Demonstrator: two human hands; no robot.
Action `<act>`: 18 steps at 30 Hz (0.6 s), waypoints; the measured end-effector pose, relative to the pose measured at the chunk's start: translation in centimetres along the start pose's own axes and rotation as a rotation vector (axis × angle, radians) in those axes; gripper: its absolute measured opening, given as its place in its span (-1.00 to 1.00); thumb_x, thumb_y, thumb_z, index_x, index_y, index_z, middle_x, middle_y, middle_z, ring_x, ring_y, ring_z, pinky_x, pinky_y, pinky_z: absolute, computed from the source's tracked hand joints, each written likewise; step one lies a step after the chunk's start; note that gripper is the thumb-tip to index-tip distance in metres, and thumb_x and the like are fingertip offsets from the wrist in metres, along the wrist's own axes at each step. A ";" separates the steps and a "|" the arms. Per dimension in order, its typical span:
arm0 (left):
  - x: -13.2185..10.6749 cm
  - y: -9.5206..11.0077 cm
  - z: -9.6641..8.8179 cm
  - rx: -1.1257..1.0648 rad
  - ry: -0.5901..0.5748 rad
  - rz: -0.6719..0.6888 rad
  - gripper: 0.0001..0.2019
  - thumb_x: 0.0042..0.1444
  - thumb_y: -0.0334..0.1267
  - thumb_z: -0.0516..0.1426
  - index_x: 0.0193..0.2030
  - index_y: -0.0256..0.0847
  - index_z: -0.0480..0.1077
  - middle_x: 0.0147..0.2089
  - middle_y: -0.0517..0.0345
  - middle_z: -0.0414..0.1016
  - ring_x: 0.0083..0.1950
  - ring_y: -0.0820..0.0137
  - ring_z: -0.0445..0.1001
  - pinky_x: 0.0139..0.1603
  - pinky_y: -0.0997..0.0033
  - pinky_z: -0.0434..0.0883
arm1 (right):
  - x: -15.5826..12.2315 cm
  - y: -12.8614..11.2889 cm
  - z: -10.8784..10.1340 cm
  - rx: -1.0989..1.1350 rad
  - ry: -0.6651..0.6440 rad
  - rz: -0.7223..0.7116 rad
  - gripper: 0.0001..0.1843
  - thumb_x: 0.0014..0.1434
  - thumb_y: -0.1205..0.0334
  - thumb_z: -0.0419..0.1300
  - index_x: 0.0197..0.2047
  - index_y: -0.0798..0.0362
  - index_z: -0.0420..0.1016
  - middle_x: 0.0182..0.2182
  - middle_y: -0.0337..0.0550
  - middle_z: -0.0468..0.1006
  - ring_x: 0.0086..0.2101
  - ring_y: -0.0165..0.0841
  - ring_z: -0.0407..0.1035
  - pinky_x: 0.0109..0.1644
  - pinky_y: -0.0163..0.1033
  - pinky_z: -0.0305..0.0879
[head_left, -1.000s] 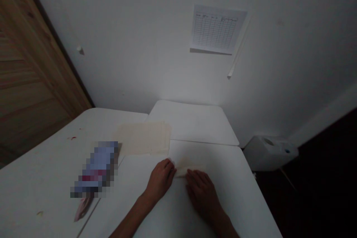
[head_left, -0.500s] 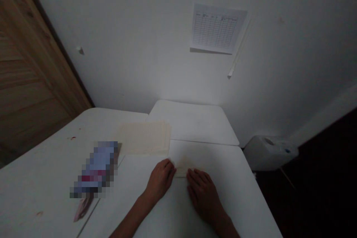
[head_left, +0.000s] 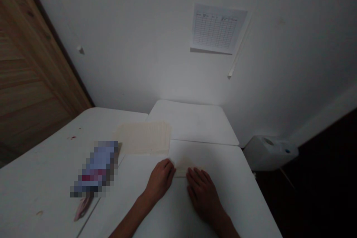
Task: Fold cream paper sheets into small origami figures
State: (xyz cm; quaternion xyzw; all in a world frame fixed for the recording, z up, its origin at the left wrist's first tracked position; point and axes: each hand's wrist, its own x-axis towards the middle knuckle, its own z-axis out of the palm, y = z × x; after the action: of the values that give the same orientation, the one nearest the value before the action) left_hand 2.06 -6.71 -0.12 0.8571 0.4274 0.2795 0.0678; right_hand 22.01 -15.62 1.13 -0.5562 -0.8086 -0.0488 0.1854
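A narrow cream strip of folded paper [head_left: 181, 172] lies flat on the white table between my two hands. Its left end is under the fingertips of my left hand [head_left: 161, 178], whose fingers are curled and pressed together there. On the right end rest the fingers of my right hand [head_left: 203, 192], stretched forward and slightly apart, with the palm low over the table. Both ends of the strip are partly hidden by my fingers. Beyond my left hand sits a stack of cream paper sheets [head_left: 143, 137], its edges a little uneven.
A blurred-out packet or device [head_left: 97, 167] with a pinkish strap [head_left: 82, 208] lies left of my left arm. White tabletops [head_left: 195, 122] meet at seams by the wall. A printed sheet [head_left: 214, 29] hangs there. A whitish container [head_left: 269, 152] stands beyond the table's right edge.
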 end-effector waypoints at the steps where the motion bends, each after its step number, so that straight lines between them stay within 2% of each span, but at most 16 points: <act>1: 0.0 0.0 0.0 0.014 0.007 0.007 -0.81 0.29 -0.30 -0.02 -0.30 -0.20 0.36 -0.25 0.03 0.40 -0.19 0.25 0.40 -0.10 0.22 0.39 | 0.0 0.0 0.0 0.002 -0.001 0.002 -0.58 0.30 0.27 0.04 0.22 -0.03 0.31 0.19 -0.20 0.36 0.17 -0.24 0.22 0.27 -0.04 0.07; 3: -0.2 0.2 -0.1 0.063 0.035 0.039 -0.83 0.28 -0.34 -0.02 -0.24 -0.22 0.38 -0.19 -0.03 0.42 -0.15 0.22 0.40 -0.09 0.17 0.39 | 0.0 0.0 -0.1 0.008 -0.008 0.004 -0.58 0.30 0.27 0.04 0.21 -0.02 0.32 0.19 -0.20 0.36 0.17 -0.23 0.22 0.27 -0.03 0.08; 6: -0.9 0.9 -0.1 0.153 0.053 0.168 -0.77 0.24 -0.46 -0.04 -0.07 -0.22 0.39 -0.02 -0.11 0.41 -0.02 0.14 0.37 -0.03 0.07 0.37 | 0.1 0.0 -0.1 0.018 -0.016 0.001 -0.58 0.30 0.27 0.04 0.22 -0.01 0.31 0.20 -0.20 0.35 0.17 -0.22 0.22 0.27 -0.02 0.08; 9: -1.9 1.8 0.1 0.171 -0.051 0.293 -0.68 0.18 -0.53 -0.01 0.01 -0.19 0.37 -0.02 -0.06 0.41 -0.01 0.16 0.37 0.03 0.08 0.35 | 0.1 0.0 0.0 0.020 -0.009 -0.005 -0.59 0.30 0.28 0.04 0.20 0.00 0.34 0.18 -0.19 0.37 0.17 -0.21 0.23 0.26 -0.01 0.08; 13: -2.6 2.9 0.3 0.154 -0.186 0.253 -0.62 0.13 -0.53 0.05 0.08 -0.18 0.33 -0.05 -0.02 0.41 0.01 0.16 0.35 0.10 0.05 0.31 | 0.1 0.1 0.2 0.019 -0.001 -0.007 -0.61 0.29 0.29 0.04 0.17 0.00 0.37 0.18 -0.18 0.37 0.16 -0.20 0.23 0.26 -0.01 0.08; 18: -2.6 3.1 0.2 0.175 -0.223 0.228 -0.57 0.09 -0.54 0.06 0.11 -0.19 0.32 0.00 -0.05 0.38 0.06 0.13 0.32 0.13 0.02 0.29 | 0.0 0.0 0.2 0.017 0.007 -0.005 -0.60 0.29 0.28 0.06 0.18 -0.01 0.35 0.18 -0.19 0.37 0.16 -0.21 0.23 0.26 -0.01 0.08</act>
State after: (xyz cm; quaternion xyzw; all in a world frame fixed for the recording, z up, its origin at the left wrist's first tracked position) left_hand 3.13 -10.64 -0.28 0.9283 0.3401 0.1503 0.0080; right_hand 21.97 -15.62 0.98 -0.5525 -0.8097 -0.0442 0.1927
